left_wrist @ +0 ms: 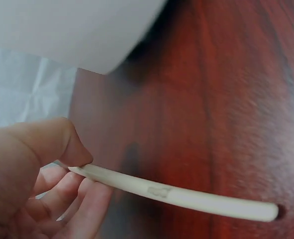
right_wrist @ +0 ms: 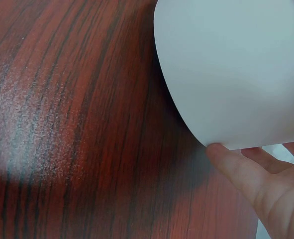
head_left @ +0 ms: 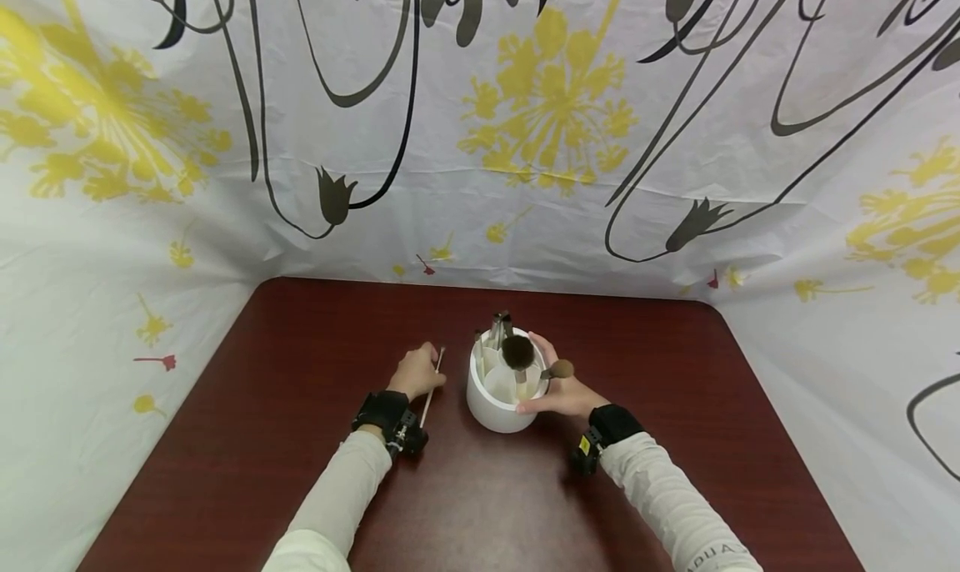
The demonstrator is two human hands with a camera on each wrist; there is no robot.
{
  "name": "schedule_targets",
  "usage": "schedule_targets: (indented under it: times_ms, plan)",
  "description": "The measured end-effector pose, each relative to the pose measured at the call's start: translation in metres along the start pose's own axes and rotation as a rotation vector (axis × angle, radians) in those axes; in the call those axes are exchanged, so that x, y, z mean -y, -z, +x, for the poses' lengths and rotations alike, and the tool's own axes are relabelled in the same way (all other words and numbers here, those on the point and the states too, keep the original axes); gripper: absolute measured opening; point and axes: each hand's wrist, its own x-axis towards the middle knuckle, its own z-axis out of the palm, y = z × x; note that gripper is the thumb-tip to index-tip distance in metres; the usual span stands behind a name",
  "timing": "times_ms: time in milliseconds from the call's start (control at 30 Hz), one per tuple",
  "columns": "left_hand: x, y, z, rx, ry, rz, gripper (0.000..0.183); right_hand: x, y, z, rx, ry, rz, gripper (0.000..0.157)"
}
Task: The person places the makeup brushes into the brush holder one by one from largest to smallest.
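My left hand (head_left: 415, 373) pinches a slim makeup brush (head_left: 428, 403) between thumb and fingers, left of a white round brush holder (head_left: 491, 407). In the left wrist view its pale handle (left_wrist: 201, 200) points away from the fingers over the table, with a small worn mark on it. My right hand (head_left: 568, 397) grips the holder from the right, thumb at the near side and fingers round the far side. Inside the divided holder stand several brushes, among them one with a large dark round head (head_left: 517, 352) and one with a brown head (head_left: 561, 369) leaning out rightward.
The holder stands on a dark red wood-grain table (head_left: 337, 330). Behind the table's far edge and along its sides hangs a white cloth (head_left: 450, 222) printed with yellow flowers and dark stems. Black cameras are strapped to both wrists.
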Motion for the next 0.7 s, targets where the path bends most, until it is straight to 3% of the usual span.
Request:
schedule_targets:
  times_ms: [333,700]
  plan:
    - [-0.006,0.006,-0.004,-0.026,-0.077,-0.043,0.032,0.000,0.000,-0.001,-0.002,-0.031,-0.021,0.112]
    - [-0.024,0.025,-0.019,-0.068,-0.138,-0.079,0.033,0.001,-0.001,-0.002,0.005,-0.034,0.020,0.113]
